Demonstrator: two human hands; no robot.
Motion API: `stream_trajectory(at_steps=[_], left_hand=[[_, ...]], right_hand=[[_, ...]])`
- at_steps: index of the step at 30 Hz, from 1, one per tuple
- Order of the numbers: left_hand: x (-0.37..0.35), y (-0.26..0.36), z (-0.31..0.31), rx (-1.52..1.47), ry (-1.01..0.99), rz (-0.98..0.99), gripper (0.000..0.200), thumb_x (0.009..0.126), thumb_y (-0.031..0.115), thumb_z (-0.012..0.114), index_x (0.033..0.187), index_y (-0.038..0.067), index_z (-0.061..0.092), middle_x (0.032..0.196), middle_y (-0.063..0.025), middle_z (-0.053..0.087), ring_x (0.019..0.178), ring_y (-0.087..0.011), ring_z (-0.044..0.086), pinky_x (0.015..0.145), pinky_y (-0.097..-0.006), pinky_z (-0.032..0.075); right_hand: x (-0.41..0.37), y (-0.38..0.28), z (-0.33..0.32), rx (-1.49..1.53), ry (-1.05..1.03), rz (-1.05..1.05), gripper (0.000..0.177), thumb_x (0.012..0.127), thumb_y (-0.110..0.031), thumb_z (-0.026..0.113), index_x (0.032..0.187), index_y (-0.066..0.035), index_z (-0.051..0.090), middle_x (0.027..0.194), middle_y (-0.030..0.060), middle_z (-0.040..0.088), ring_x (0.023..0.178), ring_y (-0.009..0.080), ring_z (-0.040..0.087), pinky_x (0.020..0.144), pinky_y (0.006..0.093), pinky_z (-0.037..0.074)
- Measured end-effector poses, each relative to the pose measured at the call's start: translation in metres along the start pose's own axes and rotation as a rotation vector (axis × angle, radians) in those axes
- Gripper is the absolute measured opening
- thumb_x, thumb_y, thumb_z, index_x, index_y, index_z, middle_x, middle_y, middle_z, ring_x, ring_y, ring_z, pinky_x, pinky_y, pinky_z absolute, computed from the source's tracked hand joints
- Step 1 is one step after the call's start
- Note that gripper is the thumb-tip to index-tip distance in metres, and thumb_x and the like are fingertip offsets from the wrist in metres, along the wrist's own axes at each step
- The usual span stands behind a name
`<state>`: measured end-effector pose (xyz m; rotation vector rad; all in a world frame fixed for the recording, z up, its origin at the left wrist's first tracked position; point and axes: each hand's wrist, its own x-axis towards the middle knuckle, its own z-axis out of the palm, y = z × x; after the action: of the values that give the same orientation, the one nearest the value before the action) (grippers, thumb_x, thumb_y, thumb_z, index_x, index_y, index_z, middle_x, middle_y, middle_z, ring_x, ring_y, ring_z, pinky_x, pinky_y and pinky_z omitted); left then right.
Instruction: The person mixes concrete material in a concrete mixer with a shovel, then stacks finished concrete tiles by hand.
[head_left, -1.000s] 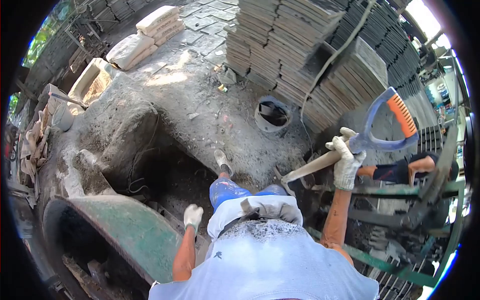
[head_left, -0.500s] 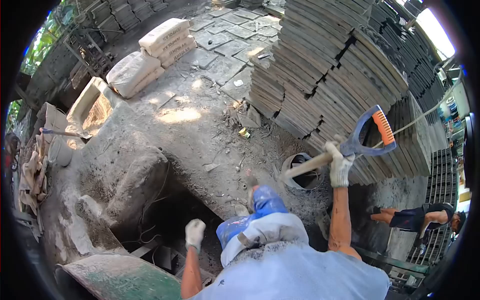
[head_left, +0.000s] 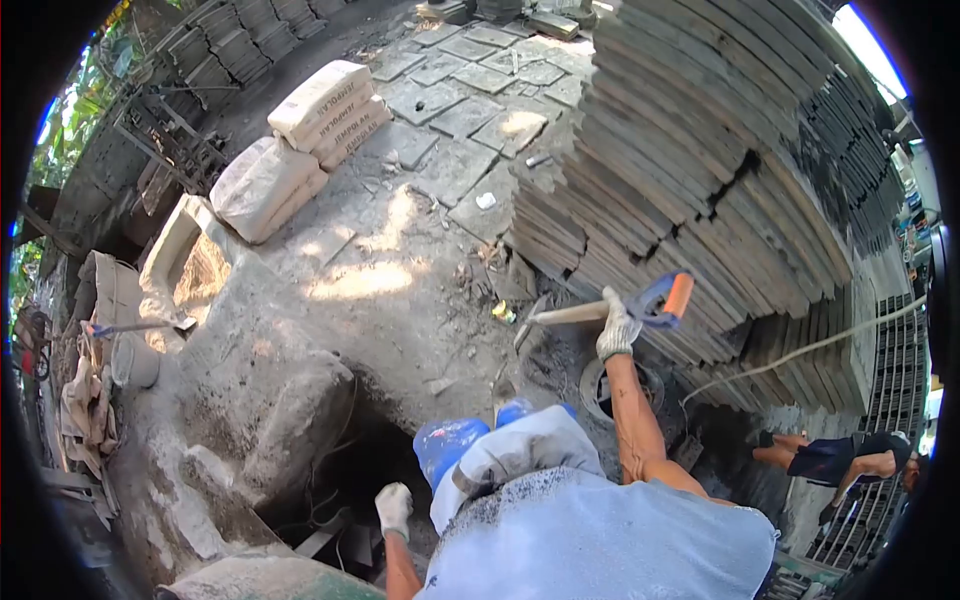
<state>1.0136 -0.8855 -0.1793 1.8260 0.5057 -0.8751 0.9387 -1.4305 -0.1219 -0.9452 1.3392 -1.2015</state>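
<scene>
My right hand [head_left: 618, 325], in a pale glove, is wrapped round the wooden shaft of a tool [head_left: 575, 314] just below its blue and orange D-shaped handle [head_left: 667, 299]. The tool's metal end lies to the left of the hand, over the dusty floor. Below my right hand sits a round bucket [head_left: 598, 390], partly hidden by my forearm. My left hand [head_left: 394, 508], also gloved, is closed in a fist beside the dark pit, with nothing seen in it.
Tall stacks of grey slabs [head_left: 700, 190] rise at the right. Filled sacks [head_left: 325, 110] lie at the upper left. A dark pit [head_left: 360, 450] opens left of my legs. Another person [head_left: 850, 458] is at the far right. A shovel [head_left: 140, 327] leans at the left.
My right hand and the tool have moved left, and the metal end now shows. My left hand has dropped slightly lower. The view has shifted.
</scene>
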Motion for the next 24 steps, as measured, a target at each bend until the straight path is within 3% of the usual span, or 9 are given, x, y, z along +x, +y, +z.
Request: stream_trajectory(at_steps=[2, 5, 8, 10, 12, 14, 18, 20, 24], left_hand=[[0.003, -0.003, 0.006, 0.039, -0.036, -0.068, 0.01, 0.079, 0.012, 0.059, 0.072, 0.006, 0.063, 0.062, -0.0006, 0.055, 0.053, -0.0103, 0.052, 0.047, -0.0262, 0.04], [0.021, 0.0, 0.009, 0.033, -0.011, -0.126, 0.018, 0.078, 0.012, 0.062, 0.091, 0.002, 0.07, 0.073, -0.0041, 0.064, 0.062, -0.0125, 0.06, 0.052, -0.0269, 0.048], [0.04, 0.038, 0.006, 0.093, -0.052, -0.085, 0.018, 0.078, 0.011, 0.062, 0.091, 0.002, 0.069, 0.073, -0.0042, 0.064, 0.06, -0.0127, 0.06, 0.052, -0.0274, 0.049], [0.065, 0.064, -0.007, 0.135, -0.088, -0.01, 0.016, 0.078, 0.011, 0.062, 0.09, 0.002, 0.068, 0.073, -0.0048, 0.064, 0.058, -0.0135, 0.06, 0.052, -0.028, 0.049], [0.099, 0.067, -0.029, 0.054, -0.059, -0.093, 0.014, 0.078, 0.01, 0.061, 0.088, 0.003, 0.067, 0.071, -0.0054, 0.063, 0.056, -0.014, 0.059, 0.05, -0.0282, 0.048], [0.131, 0.087, -0.048, -0.067, 0.019, -0.158, 0.011, 0.08, 0.01, 0.058, 0.088, 0.005, 0.065, 0.069, -0.0049, 0.061, 0.054, -0.0138, 0.058, 0.048, -0.0282, 0.046], [0.197, 0.145, -0.087, 0.011, 0.016, -0.052, 0.014, 0.083, 0.009, 0.058, 0.094, 0.003, 0.064, 0.072, -0.0073, 0.063, 0.055, -0.0164, 0.059, 0.047, -0.0307, 0.048], [0.226, 0.186, -0.093, 0.002, 0.003, -0.044, 0.012, 0.085, 0.01, 0.056, 0.092, 0.005, 0.064, 0.07, -0.003, 0.06, 0.054, -0.0124, 0.056, 0.047, -0.0271, 0.045], [0.259, 0.276, -0.083, 0.04, -0.025, 0.075, 0.011, 0.084, 0.007, 0.055, 0.088, 0.004, 0.064, 0.069, -0.0011, 0.058, 0.053, -0.0099, 0.053, 0.047, -0.0233, 0.041]], right_hand=[[0.039, 0.078, 0.006, 0.084, -0.024, 0.118, 0.045, 0.068, -0.019, 0.084, 0.106, -0.01, 0.062, 0.102, -0.0011, 0.061, 0.091, 0.0147, 0.057, 0.078, 0.0335, 0.045], [0.035, 0.076, 0.04, -0.079, -0.039, 0.072, 0.044, 0.069, -0.019, 0.084, 0.106, -0.014, 0.062, 0.099, -0.003, 0.061, 0.087, 0.0116, 0.057, 0.072, 0.032, 0.045], [0.048, 0.071, 0.065, -0.144, -0.055, 0.034, 0.048, 0.067, -0.021, 0.086, 0.106, -0.014, 0.06, 0.099, -0.0017, 0.061, 0.086, 0.0136, 0.058, 0.068, 0.0352, 0.046], [0.049, 0.065, 0.084, -0.092, 0.127, -0.016, 0.044, 0.065, -0.023, 0.086, 0.1, -0.013, 0.06, 0.096, -0.0014, 0.061, 0.083, 0.0158, 0.059, 0.065, 0.0351, 0.046], [0.047, 0.051, 0.101, -0.081, 0.222, -0.101, 0.042, 0.066, -0.025, 0.086, 0.095, -0.011, 0.06, 0.088, 0.0011, 0.062, 0.075, 0.018, 0.059, 0.059, 0.0345, 0.045], [0.028, 0.011, 0.12, -0.056, 0.22, 0.087, 0.046, 0.07, -0.018, 0.085, 0.104, -0.005, 0.057, 0.094, 0.0055, 0.06, 0.078, 0.0204, 0.057, 0.073, 0.0384, 0.05], [0.034, 0.026, 0.135, -0.069, 0.258, 0.043, 0.042, 0.074, -0.023, 0.083, 0.1, -0.006, 0.056, 0.084, 0.0037, 0.056, 0.07, 0.0199, 0.053, 0.065, 0.0376, 0.047], [0.045, 0.05, 0.142, -0.037, 0.333, 0.019, 0.045, 0.071, -0.028, 0.084, 0.098, -0.013, 0.052, 0.076, 0.0027, 0.054, 0.055, 0.0176, 0.052, 0.044, 0.0332, 0.037], [0.074, 0.061, 0.163, -0.105, 0.379, 0.011, 0.045, 0.071, -0.029, 0.084, 0.097, -0.01, 0.052, 0.075, 0.0038, 0.053, 0.054, 0.0174, 0.049, 0.046, 0.0351, 0.038]])
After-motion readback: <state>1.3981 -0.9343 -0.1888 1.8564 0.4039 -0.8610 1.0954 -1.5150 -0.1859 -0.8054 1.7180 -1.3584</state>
